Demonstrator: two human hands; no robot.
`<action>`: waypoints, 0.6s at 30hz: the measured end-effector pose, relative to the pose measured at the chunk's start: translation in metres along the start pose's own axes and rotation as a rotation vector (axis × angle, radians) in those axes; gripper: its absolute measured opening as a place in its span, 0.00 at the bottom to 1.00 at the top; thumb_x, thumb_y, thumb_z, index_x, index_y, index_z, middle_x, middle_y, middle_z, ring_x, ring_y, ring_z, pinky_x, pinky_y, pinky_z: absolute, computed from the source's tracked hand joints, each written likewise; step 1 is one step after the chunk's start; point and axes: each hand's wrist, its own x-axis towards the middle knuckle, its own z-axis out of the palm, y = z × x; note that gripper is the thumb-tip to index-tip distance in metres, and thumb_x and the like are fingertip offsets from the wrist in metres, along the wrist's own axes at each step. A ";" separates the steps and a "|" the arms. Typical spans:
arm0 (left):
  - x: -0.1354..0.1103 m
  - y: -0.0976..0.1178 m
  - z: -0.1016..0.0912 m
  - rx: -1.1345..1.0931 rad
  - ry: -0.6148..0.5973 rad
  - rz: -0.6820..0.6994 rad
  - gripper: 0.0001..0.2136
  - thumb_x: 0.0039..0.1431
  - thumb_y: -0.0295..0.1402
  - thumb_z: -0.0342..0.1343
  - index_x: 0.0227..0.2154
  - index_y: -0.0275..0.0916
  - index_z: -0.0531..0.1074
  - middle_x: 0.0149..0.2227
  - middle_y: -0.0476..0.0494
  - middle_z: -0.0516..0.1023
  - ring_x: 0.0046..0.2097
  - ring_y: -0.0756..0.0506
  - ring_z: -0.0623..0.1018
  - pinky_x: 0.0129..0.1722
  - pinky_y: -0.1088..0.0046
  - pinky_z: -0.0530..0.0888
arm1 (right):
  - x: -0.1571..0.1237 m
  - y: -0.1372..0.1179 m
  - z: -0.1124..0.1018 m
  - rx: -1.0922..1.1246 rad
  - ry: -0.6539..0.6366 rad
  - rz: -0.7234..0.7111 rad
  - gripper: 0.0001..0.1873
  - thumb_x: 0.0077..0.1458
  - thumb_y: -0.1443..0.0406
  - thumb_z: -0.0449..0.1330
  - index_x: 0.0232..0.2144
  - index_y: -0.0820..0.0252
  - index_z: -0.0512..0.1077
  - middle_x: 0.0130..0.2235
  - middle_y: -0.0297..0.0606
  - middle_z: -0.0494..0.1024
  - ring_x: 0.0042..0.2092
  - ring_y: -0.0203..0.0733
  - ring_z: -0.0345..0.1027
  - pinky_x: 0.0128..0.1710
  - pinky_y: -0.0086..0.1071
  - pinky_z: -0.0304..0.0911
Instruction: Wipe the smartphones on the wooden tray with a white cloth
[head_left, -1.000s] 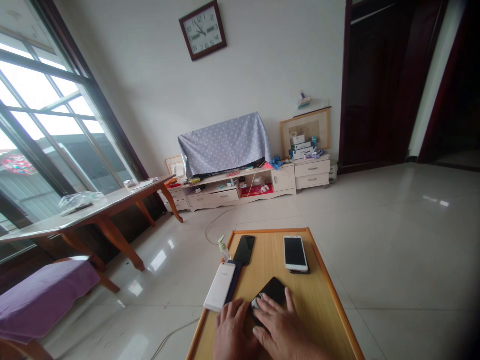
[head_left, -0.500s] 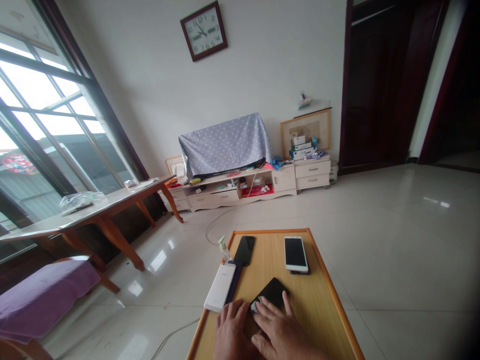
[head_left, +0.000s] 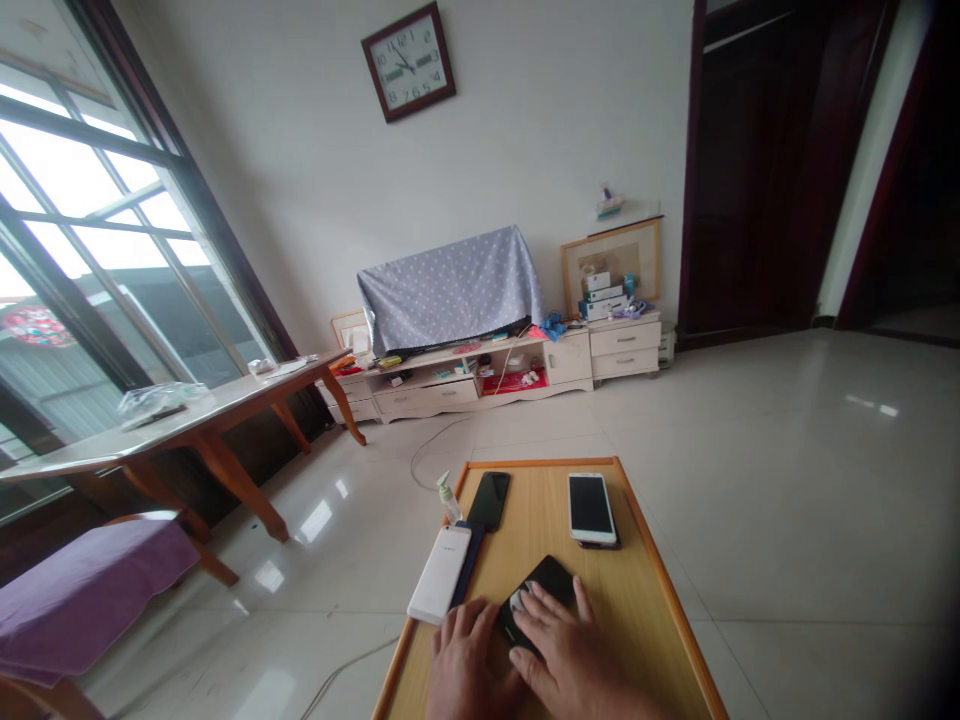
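A black phone (head_left: 556, 579) lies flat and slanted on the small wooden table (head_left: 525, 500). My right hand (head_left: 564, 635) rests over it, its fingertips pressing a small greyish-white cloth (head_left: 520, 598) onto the phone's surface. At the phone's near left corner, my left hand (head_left: 466, 655) holds the edge, with its fingers bent and partly hidden. Just left of that hand is a white phone (head_left: 441, 574), back up, partly over a dark blue flat item (head_left: 470, 565).
Another dark phone (head_left: 490, 500) and a pump bottle (head_left: 448, 497) stand near the table's far left corner. A white phone with a black screen (head_left: 591, 507) lies on a dark item at the right. Raised orange trim (head_left: 660, 570) edges the table.
My right hand has slid slightly up and right across the black phone with the cloth under its fingertips. My left hand stays at the phone's corner.
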 end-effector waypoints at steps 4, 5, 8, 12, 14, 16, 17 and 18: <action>0.000 0.001 0.001 0.007 -0.004 -0.008 0.28 0.48 0.39 0.58 0.56 0.51 0.72 0.60 0.46 0.72 0.60 0.38 0.68 0.61 0.60 0.63 | -0.001 -0.003 -0.001 0.027 -0.003 -0.028 0.23 0.70 0.50 0.44 0.62 0.39 0.66 0.66 0.35 0.65 0.69 0.51 0.52 0.66 0.65 0.18; 0.001 0.001 0.000 0.002 -0.003 -0.009 0.27 0.49 0.42 0.58 0.56 0.50 0.72 0.60 0.46 0.72 0.61 0.38 0.68 0.61 0.59 0.63 | 0.001 -0.001 -0.001 0.008 0.021 -0.001 0.24 0.70 0.51 0.43 0.62 0.40 0.66 0.65 0.36 0.66 0.68 0.51 0.53 0.66 0.65 0.18; 0.001 0.004 -0.002 -0.007 -0.008 -0.015 0.29 0.49 0.49 0.60 0.55 0.49 0.73 0.59 0.45 0.73 0.61 0.36 0.68 0.61 0.57 0.64 | 0.008 0.009 -0.001 -0.070 0.103 0.124 0.25 0.70 0.51 0.41 0.62 0.45 0.67 0.65 0.40 0.66 0.68 0.53 0.53 0.66 0.67 0.21; 0.002 0.004 -0.003 -0.007 -0.014 -0.020 0.30 0.47 0.50 0.62 0.55 0.49 0.73 0.60 0.45 0.73 0.61 0.36 0.68 0.61 0.57 0.64 | 0.010 0.016 0.000 -0.105 0.121 0.177 0.28 0.69 0.49 0.43 0.63 0.49 0.66 0.66 0.44 0.63 0.69 0.57 0.50 0.65 0.70 0.23; 0.001 0.003 -0.002 -0.010 -0.008 -0.012 0.29 0.49 0.49 0.60 0.55 0.50 0.73 0.60 0.45 0.73 0.61 0.36 0.68 0.61 0.58 0.64 | 0.006 0.011 0.001 -0.075 0.079 0.111 0.29 0.68 0.47 0.44 0.63 0.49 0.65 0.67 0.44 0.63 0.69 0.57 0.49 0.65 0.69 0.24; 0.001 0.001 -0.001 -0.008 -0.007 -0.004 0.28 0.49 0.46 0.59 0.56 0.50 0.73 0.60 0.46 0.73 0.61 0.37 0.68 0.61 0.59 0.64 | 0.002 0.004 0.001 -0.025 0.017 0.022 0.28 0.68 0.47 0.46 0.64 0.46 0.65 0.67 0.42 0.63 0.69 0.56 0.50 0.66 0.68 0.23; 0.001 0.001 -0.001 -0.005 -0.010 -0.002 0.28 0.49 0.44 0.59 0.56 0.50 0.73 0.60 0.46 0.72 0.61 0.38 0.68 0.61 0.60 0.64 | 0.000 0.000 0.000 0.001 -0.012 -0.014 0.27 0.68 0.47 0.47 0.64 0.44 0.64 0.67 0.41 0.63 0.69 0.55 0.50 0.66 0.67 0.23; 0.001 0.000 -0.001 0.000 -0.016 -0.004 0.29 0.48 0.41 0.59 0.56 0.50 0.72 0.60 0.46 0.72 0.61 0.38 0.68 0.61 0.60 0.64 | -0.001 -0.003 0.000 0.023 -0.038 -0.040 0.26 0.68 0.48 0.47 0.64 0.42 0.64 0.67 0.39 0.63 0.69 0.55 0.50 0.66 0.67 0.22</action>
